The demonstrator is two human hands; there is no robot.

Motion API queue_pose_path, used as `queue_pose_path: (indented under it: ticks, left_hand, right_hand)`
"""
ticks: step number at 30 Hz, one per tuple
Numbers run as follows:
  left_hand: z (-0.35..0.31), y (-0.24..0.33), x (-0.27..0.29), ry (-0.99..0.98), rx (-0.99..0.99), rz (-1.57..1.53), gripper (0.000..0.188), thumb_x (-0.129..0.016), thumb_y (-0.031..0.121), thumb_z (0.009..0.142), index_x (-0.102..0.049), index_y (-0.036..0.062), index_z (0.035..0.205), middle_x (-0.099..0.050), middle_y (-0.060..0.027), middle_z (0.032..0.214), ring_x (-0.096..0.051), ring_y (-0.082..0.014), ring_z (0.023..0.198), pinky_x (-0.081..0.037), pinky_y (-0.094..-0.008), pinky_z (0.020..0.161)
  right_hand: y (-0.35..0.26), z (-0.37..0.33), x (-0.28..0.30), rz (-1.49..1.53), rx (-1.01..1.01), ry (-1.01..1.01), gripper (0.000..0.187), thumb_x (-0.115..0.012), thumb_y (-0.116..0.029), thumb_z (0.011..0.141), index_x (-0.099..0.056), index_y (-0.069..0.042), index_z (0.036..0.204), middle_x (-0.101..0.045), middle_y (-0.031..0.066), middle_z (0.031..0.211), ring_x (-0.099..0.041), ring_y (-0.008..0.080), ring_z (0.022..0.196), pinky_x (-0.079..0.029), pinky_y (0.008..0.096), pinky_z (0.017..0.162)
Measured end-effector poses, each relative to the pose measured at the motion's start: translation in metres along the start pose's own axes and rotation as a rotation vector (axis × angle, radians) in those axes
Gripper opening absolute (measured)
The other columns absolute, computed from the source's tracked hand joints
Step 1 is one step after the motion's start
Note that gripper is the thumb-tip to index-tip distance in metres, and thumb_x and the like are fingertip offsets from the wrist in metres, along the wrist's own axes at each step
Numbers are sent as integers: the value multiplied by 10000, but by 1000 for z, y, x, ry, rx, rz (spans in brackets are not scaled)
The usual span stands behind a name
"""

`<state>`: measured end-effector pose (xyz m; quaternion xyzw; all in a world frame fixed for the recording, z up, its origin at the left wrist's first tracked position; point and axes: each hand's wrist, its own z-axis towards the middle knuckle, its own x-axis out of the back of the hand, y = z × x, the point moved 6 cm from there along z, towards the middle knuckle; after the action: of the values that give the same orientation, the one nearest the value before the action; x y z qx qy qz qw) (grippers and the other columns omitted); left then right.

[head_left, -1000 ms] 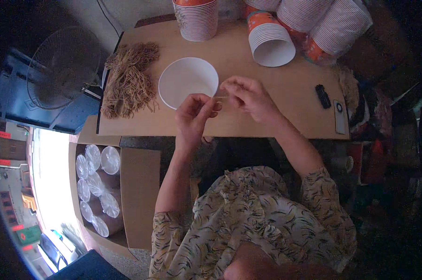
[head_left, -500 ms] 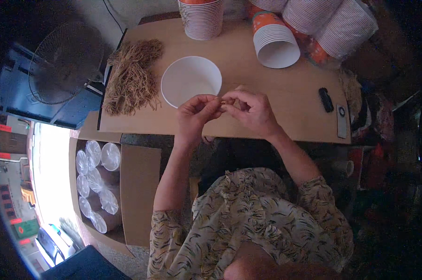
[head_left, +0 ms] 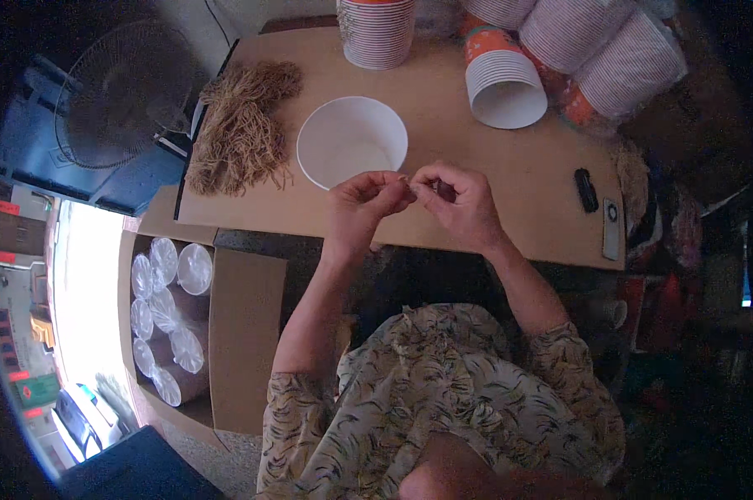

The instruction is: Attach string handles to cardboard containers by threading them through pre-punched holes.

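Left hand (head_left: 368, 204) and right hand (head_left: 461, 207) closed their gap

Both were pinched, apparently on a thin strand, now hidden, that spanned them 1 second earlier. The work had seemingly tightened to the fingertips. Just beyond, the white bowl (head_left: 353, 133) stood on the surface (head_left: 543, 179), right of brown cords (head_left: 245, 125).

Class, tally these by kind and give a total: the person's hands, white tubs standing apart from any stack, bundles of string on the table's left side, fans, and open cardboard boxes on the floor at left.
Hands (left hand, right hand): 2
White tub: 1
String bundle: 1
Fan: 1
Open cardboard box: 1
Total: 6
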<state>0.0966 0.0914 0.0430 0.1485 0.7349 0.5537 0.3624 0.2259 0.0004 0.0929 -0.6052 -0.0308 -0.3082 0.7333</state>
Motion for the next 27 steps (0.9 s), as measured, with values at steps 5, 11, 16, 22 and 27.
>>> queue_pose_path:
  ticks: [5,11,16,22,27]
  left_hand:
    - [-5,5,-7,57,-101,138,172,-685,68,915,-678,-57,1034,-715,-84,927,-679,-133,847,-559,-253,780]
    - [-9,14,-15,26,-99,234,162,-687,65,913,-685,-53,1024,-715,-64,888,-668,-111,823,-548,-244,759]
    - [-8,7,-11,-10,-123,203,149,-677,83,926,-687,-38,1012,-715,-60,860,-651,-94,787,-539,-235,718]
    - [-5,4,-16,-124,-56,130,136,-655,90,939,-660,-22,1015,-709,-66,893,-670,-116,824,-546,-253,745]
    - [-5,3,-12,-133,-53,184,168,-668,131,942,-652,-15,1024,-709,-91,922,-676,-148,831,-538,-276,763]
  right_hand:
    - [14,2,-2,187,-157,-42,75,-662,-71,894,-666,4,895,-664,-2,789,-579,47,699,-462,217,625]
    - [26,1,-2,433,-284,-56,116,-665,-117,893,-664,-4,867,-701,38,820,-632,86,738,-507,247,688]
    - [21,0,-3,418,-303,-79,159,-653,-172,911,-662,-21,862,-683,28,782,-611,79,689,-493,234,628]
    - [30,4,10,487,-395,-1,245,-613,-282,949,-662,-44,922,-590,-22,695,-511,35,584,-412,212,492]
    - [26,6,-5,457,-432,-179,180,-608,-226,960,-627,-55,1012,-481,-81,664,-378,9,515,-271,185,449]
